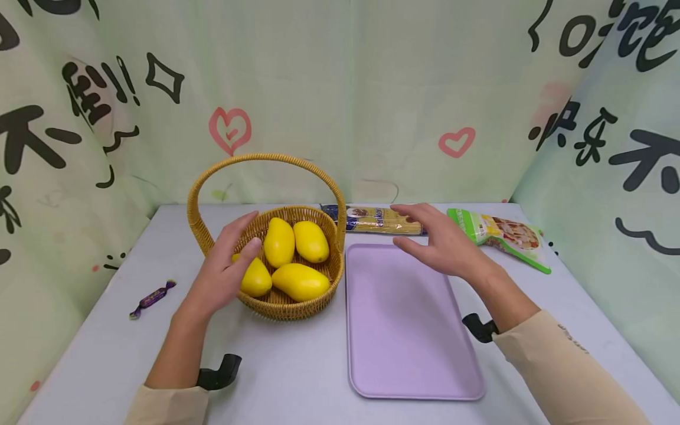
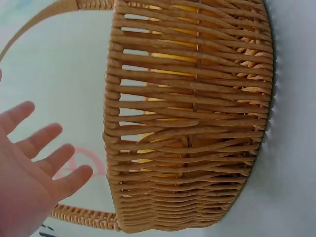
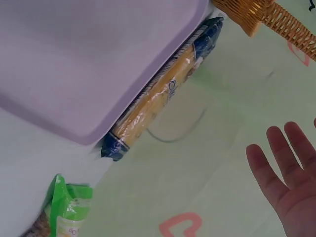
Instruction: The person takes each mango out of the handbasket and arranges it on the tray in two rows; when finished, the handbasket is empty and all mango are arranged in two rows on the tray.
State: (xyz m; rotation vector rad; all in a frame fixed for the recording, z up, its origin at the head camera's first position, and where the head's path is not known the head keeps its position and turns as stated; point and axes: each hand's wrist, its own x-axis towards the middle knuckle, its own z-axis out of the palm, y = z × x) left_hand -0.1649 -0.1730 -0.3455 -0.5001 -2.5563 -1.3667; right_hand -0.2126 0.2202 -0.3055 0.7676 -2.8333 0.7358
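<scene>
A wicker basket (image 1: pixel 313 308) with a tall arched handle stands left of centre, holding several yellow mangoes (image 1: pixel 301 282). My left hand (image 1: pixel 225 268) hovers over the basket's left side, fingers extended and nothing in them; it overlaps one mango in the head view. In the left wrist view the woven basket wall (image 2: pixel 192 118) fills the middle, with the spread fingers (image 2: pixel 69 182) beside its rim. My right hand (image 1: pixel 441 242) hangs above the far right part of a lilac tray (image 1: pixel 409 330), its fingers straight and holding nothing.
Behind the tray lies a pack of dry noodles (image 1: pixel 372 219), partly behind the basket handle. A green-edged food bag (image 1: pixel 510 235) rests at the back right. On the left is a purple wrapped candy (image 1: pixel 153 298). Printed curtains (image 1: pixel 350 106) enclose the white table (image 1: pixel 287 366).
</scene>
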